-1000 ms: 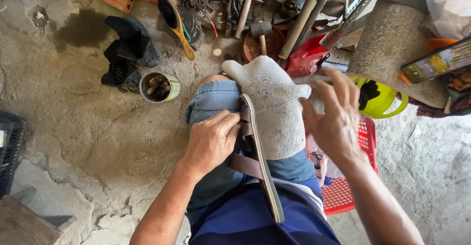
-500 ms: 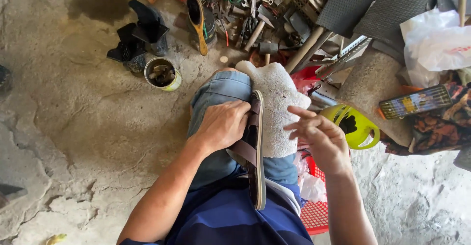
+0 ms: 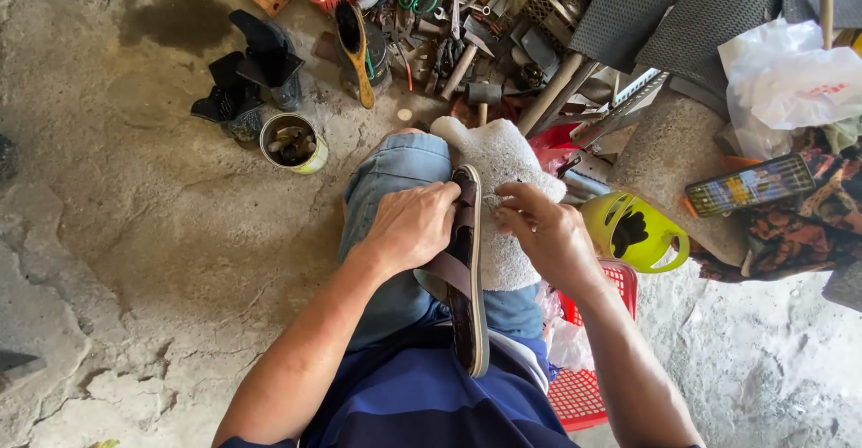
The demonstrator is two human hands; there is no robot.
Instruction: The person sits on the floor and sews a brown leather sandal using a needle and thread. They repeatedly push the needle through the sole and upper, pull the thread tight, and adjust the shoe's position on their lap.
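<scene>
Gripping hard, the left hand (image 3: pixel 415 228) is wrapped around the dark brown sandal (image 3: pixel 466 277), fingers curled shut over its upper edge near the toe, holding it on edge between the knees. The sandal's pale sole rim faces the camera and its heel end points back toward the blue shirt (image 3: pixel 431 403). On the other side, the right hand (image 3: pixel 548 232) is pinched tight, thumb and fingertips closed together right against the sandal's strap; whatever sits in that pinch is too small to make out. Under both hands lies a white towel (image 3: pixel 503 170), draped over the right knee of the blue jeans (image 3: pixel 395 174). Just beside the right leg sits a red basket (image 3: pixel 588 394), and next to it a yellow-green jug (image 3: pixel 637 232). Out ahead on the concrete floor (image 3: pixel 135 232), a tin can (image 3: pixel 292 143) stands near a black shoe stand (image 3: pixel 247 75), with a heap of hand tools (image 3: pixel 467 39) beyond.
</scene>
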